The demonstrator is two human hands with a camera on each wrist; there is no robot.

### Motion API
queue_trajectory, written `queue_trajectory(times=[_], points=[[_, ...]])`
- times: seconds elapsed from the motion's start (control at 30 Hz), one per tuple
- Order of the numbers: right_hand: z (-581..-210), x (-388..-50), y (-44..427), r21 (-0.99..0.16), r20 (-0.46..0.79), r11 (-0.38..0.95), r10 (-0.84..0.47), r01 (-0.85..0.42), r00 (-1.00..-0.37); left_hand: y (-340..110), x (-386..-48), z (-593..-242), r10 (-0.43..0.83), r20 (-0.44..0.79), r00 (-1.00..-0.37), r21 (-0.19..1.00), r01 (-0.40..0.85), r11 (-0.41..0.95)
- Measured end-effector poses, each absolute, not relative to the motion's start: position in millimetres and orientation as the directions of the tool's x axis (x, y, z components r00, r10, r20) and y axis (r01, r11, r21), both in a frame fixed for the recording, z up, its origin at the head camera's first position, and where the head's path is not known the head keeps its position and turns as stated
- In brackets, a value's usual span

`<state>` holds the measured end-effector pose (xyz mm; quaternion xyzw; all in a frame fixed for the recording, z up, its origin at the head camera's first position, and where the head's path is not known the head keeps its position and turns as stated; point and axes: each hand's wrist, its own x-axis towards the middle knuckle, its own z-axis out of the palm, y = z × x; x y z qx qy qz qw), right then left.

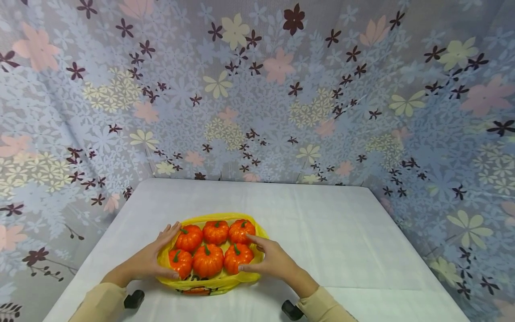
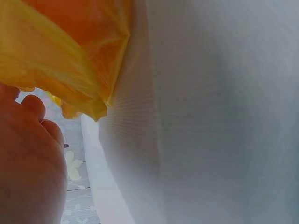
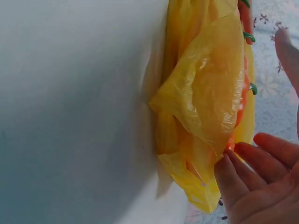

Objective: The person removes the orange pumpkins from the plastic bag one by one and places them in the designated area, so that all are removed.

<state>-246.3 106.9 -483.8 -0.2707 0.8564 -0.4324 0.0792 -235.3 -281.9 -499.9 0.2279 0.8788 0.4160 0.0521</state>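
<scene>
A yellow plastic bag [image 1: 225,286] lies on the table, its mouth spread wide around several small orange pumpkins [image 1: 208,260] with green stems. At the bag's left side is my left hand [image 1: 146,259], fingers spread along the rim and thumb over the front left pumpkin. My right hand [image 1: 275,259] is at the right side, thumb near the front right pumpkin and fingers by the back right one. The right wrist view shows the right hand's fingers [image 3: 266,156] extended beside the crumpled bag edge. Much of the left hand lies outside the left wrist view.
The table [image 1: 322,232] has a white cover. Floral fabric [image 1: 257,89] hangs behind it and along both sides. Black wrist devices [image 1: 134,299] sit by the beige sleeves [image 1: 100,304].
</scene>
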Motion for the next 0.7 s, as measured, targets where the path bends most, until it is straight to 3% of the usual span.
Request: queue_trajectory(times=[0.2,0.7], points=[[-490,-247,102,-0.749,0.122,0.530,-0.481,-0.398,-0.868,-281,-234,-499,0.446,0.112,-0.888,0.749,0.370,0.549],[-499,-241,97,-0.727,0.125,0.550,-0.484,-0.412,-0.866,-280,-232,-499,0.448,0.121,-0.886,0.748,0.378,0.545]])
